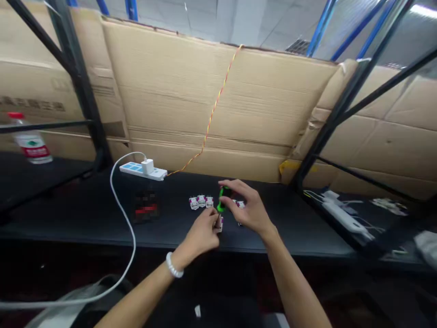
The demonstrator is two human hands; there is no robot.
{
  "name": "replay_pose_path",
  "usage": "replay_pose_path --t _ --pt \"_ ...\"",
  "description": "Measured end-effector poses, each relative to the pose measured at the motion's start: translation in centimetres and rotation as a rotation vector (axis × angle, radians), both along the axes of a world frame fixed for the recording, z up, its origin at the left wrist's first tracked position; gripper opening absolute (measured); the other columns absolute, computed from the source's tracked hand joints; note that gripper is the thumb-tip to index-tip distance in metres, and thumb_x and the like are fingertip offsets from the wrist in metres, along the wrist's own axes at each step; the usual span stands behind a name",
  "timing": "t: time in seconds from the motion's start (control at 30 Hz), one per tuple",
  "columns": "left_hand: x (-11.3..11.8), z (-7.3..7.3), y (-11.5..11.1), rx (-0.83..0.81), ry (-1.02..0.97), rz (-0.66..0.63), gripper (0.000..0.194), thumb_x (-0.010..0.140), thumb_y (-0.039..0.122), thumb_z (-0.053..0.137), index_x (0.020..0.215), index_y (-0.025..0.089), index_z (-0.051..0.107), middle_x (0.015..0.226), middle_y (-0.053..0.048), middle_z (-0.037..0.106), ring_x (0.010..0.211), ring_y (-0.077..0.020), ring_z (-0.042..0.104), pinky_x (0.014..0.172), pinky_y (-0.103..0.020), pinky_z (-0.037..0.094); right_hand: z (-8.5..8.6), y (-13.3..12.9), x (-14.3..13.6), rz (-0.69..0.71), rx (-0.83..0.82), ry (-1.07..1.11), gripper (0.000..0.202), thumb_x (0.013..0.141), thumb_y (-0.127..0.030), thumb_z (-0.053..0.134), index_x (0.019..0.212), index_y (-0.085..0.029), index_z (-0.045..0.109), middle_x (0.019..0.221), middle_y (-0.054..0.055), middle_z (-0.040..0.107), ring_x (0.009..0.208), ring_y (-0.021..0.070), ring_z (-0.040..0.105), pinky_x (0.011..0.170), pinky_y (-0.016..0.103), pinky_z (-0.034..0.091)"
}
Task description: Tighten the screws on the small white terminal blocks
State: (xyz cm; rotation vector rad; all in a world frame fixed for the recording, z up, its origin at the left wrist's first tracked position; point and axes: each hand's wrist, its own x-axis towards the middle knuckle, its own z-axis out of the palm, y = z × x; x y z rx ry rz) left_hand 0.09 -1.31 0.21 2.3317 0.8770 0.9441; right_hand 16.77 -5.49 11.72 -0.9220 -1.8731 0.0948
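Note:
My right hand (246, 205) is closed around the handle of a green and black screwdriver (223, 198), its shaft pointing down. Below it, my left hand (202, 231) pinches a small white and purple part (219, 224) near the front of the black table. The screwdriver's tip meets this part or ends close to it; fingers hide the exact spot. Behind my left hand stand several similar small white and purple parts (201, 201) in a row. Another such part (241, 204) shows partly behind my right hand.
A white power strip (136, 169) with a plugged-in charger (147, 166) lies at the back left, its white cable (118, 200) looping forward. Cardboard (177, 91) walls the back. Black rack posts (327, 127) stand at both sides. A water bottle (33, 146) is far left.

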Motion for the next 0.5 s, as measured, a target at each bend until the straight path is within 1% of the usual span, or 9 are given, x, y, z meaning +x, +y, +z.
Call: replay_pose_path --t 0.07,0.13,0.17,0.2,0.23,0.33,0.43,0.5 --pt "-0.1 0.2 -0.1 0.019 0.022 0.023 0.024 0.073 -0.004 0.056 0.076 0.021 0.054 0.099 -0.006 0.061 0.091 -0.0232 0.061 0.082 -0.035 0.052 0.0 -0.1 0.1 0.016 0.008 0.002 0.032 0.097 -0.024 0.071 0.128 -0.028 0.075 0.108 0.006 0.077 0.087 0.0188 0.070 0.082 0.034 0.062" --pt "-0.3 0.5 -0.2 0.059 0.069 0.056 0.024 0.077 -0.003 0.056 0.078 0.021 0.056 0.099 -0.006 0.062 0.092 -0.0236 0.062 0.084 -0.036 0.052 -0.3 -0.6 0.8 0.025 0.019 0.050 0.032 0.097 -0.024 0.072 0.129 -0.028 0.075 0.112 0.007 0.077 0.096 0.0205 0.073 0.085 0.034 0.063" --pt "-0.5 0.8 -0.2 0.079 0.101 0.073 0.024 0.078 -0.003 0.056 0.079 0.021 0.058 0.099 -0.007 0.063 0.092 -0.0239 0.063 0.085 -0.036 0.052 -0.6 -0.9 1.4 -0.007 0.021 0.114 0.035 0.098 -0.023 0.072 0.132 -0.029 0.074 0.115 0.007 0.076 0.102 0.0212 0.074 0.087 0.034 0.064" --pt "-0.6 1.0 -0.2 0.093 0.130 0.086 0.024 0.079 -0.003 0.055 0.080 0.021 0.059 0.100 -0.007 0.063 0.093 -0.0243 0.063 0.087 -0.037 0.053 -0.8 -1.3 2.1 -0.044 0.037 0.190 0.037 0.098 -0.023 0.072 0.134 -0.030 0.073 0.116 0.007 0.076 0.103 0.0210 0.075 0.089 0.034 0.064" --pt "-0.8 1.2 -0.2 0.103 0.150 0.094 0.024 0.079 -0.003 0.055 0.083 0.020 0.061 0.102 -0.007 0.064 0.095 -0.0247 0.064 0.089 -0.038 0.053 -1.1 -1.8 2.8 -0.081 0.053 0.253 0.038 0.097 -0.024 0.074 0.134 -0.030 0.073 0.116 0.006 0.076 0.103 0.0207 0.075 0.091 0.035 0.065" --pt "-0.8 2.0 -0.5 0.129 0.161 0.104 0.027 0.082 -0.002 0.056 0.092 0.020 0.068 0.109 -0.008 0.067 0.106 -0.0270 0.065 0.096 -0.042 0.052 -1.7 -3.1 5.3 -0.148 0.116 0.433 0.039 0.094 -0.024 0.078 0.133 -0.029 0.073 0.115 0.007 0.077 0.100 0.0216 0.079 0.088 0.036 0.068" --pt "0.5 2.8 -1.0 0.170 0.183 0.105 0.024 0.090 0.004 0.057 0.097 0.020 0.074 0.111 -0.010 0.070 0.113 -0.0296 0.064 0.101 -0.047 0.049 -2.0 -4.2 7.3 -0.178 0.164 0.509 0.037 0.091 -0.024 0.082 0.128 -0.027 0.076 0.111 0.007 0.078 0.095 0.0224 0.081 0.086 0.037 0.070" --pt "2.1 3.2 -1.2 0.173 0.266 0.079 0.021 0.097 0.011 0.058 0.095 0.019 0.077 0.108 -0.010 0.072 0.109 -0.0297 0.065 0.102 -0.048 0.048 -2.0 -4.6 8.1 -0.207 0.194 0.551 0.037 0.090 -0.024 0.083 0.127 -0.027 0.077 0.109 0.006 0.079 0.093 0.0220 0.082 0.084 0.036 0.070"
